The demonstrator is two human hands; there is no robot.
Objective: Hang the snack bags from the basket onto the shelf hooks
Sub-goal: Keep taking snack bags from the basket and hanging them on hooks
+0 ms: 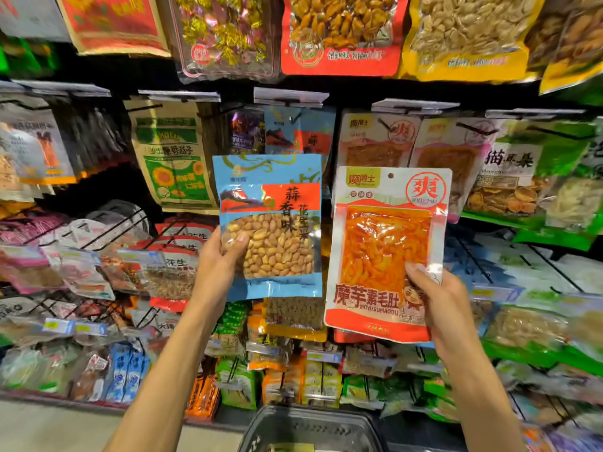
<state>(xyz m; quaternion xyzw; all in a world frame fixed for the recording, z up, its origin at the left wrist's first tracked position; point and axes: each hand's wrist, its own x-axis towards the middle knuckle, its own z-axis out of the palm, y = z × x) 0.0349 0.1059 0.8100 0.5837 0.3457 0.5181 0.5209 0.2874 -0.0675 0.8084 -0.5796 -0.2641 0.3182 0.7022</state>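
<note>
Head view: a person faces a stocked snack shelf with one bag raised in each hand, neither yet on a hook.
Left hand (222, 256): clamped on the lower left edge of the blue plastic bag of pale peanuts (270, 223), thumb in front. The bag is upright, just below the hung blue bags (300, 132) of the same design.
Right hand (437, 298): pinches the lower right corner of the red-and-white plastic pouch of orange strips (388, 249), just below the matching hung pouches (375, 148) on a black wire hook (388, 125).
Dark plastic basket (313, 429): at the bottom edge, well below both bags.
Risk, low grip: each bag's top is unsupported and may bend away from the hook tip.
Risk, both hands full: neither is free to steady a hook or catch a slip.
Risk, crowding: a missed thrust could push hung stock off.
Risk, hang hole (390, 175): it shows on the pouch, but none can be made out on the blue bag.
</note>
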